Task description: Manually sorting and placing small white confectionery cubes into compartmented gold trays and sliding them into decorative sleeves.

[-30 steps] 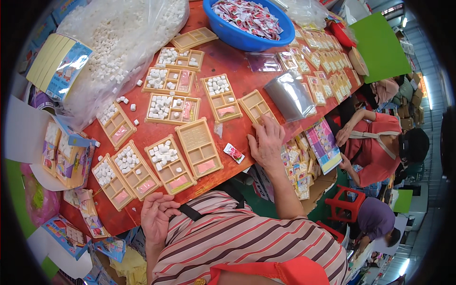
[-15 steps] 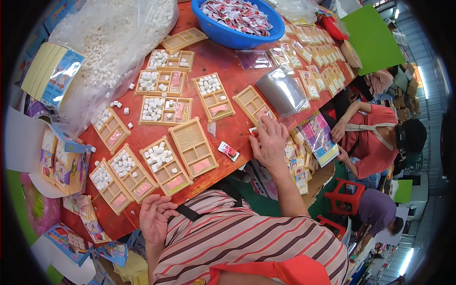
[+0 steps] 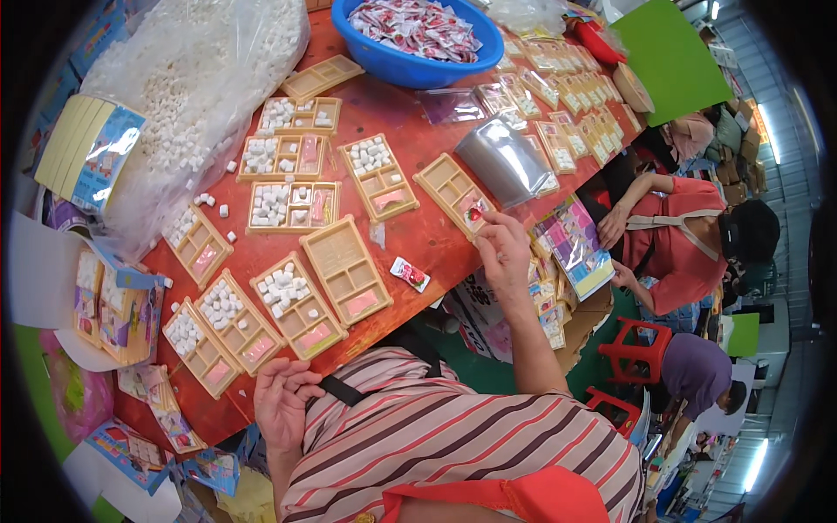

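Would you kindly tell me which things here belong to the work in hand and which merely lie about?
Seemingly in use: compartmented tray, sachet by the right hand, white cubes, blue basin of sachets.

Apparently just lying about: red stool, green board.

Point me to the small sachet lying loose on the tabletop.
In the head view, the sachet lies near the red table's near edge, between a tray holding one pink packet and the person's right hand.

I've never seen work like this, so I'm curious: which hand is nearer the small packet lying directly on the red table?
Right. The right hand is to the right of the packet; the left hand is farther off, to its left and lower in view.
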A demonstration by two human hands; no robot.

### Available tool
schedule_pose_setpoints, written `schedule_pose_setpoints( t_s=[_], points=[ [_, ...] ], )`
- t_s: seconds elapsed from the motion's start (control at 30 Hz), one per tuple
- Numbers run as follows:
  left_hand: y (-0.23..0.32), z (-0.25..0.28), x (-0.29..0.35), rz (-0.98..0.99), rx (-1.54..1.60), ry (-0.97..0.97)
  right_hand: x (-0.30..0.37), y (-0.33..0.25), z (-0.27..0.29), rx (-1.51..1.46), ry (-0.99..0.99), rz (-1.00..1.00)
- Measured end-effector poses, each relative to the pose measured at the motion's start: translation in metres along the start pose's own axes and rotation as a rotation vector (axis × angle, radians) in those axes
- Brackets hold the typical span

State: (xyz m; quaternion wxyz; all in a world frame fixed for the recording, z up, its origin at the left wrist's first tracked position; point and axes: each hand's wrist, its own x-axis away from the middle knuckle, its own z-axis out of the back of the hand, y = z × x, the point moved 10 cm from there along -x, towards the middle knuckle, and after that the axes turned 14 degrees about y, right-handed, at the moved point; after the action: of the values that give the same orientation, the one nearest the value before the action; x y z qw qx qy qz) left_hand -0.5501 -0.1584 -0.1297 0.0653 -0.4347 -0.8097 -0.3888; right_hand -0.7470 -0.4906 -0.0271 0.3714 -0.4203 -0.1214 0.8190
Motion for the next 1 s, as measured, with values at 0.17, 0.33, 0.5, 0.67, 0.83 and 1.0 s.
schedule_pose_setpoints(
  t_s=[0.17,0.33,0.5,0.67,0.83,1.0],
  points=[
    [-0.002,0.003,-0.001,0.011,-0.005,0.013,0.007,-0.05,0.0,-0.047,-0.029,0.08],
    [-0.003,0.004,-0.002,0.015,-0.005,0.01,0.029,-0.087,-0.027,-0.063,-0.135,0.209],
    [-0.003,0.006,0.0,0.019,0.019,-0.007,0.031,-0.102,-0.032,-0.142,-0.137,0.209],
    [-0.004,0.007,-0.001,0.031,0.052,0.008,0.039,-0.13,-0.046,-0.221,-0.17,0.263],
    [-0.004,0.008,-0.001,0.022,0.086,-0.006,0.067,-0.16,-0.069,-0.189,-0.283,0.499],
    [-0.004,0.007,0.0,0.017,0.104,-0.024,0.077,-0.158,-0.076,-0.15,-0.367,0.559]
  ],
)
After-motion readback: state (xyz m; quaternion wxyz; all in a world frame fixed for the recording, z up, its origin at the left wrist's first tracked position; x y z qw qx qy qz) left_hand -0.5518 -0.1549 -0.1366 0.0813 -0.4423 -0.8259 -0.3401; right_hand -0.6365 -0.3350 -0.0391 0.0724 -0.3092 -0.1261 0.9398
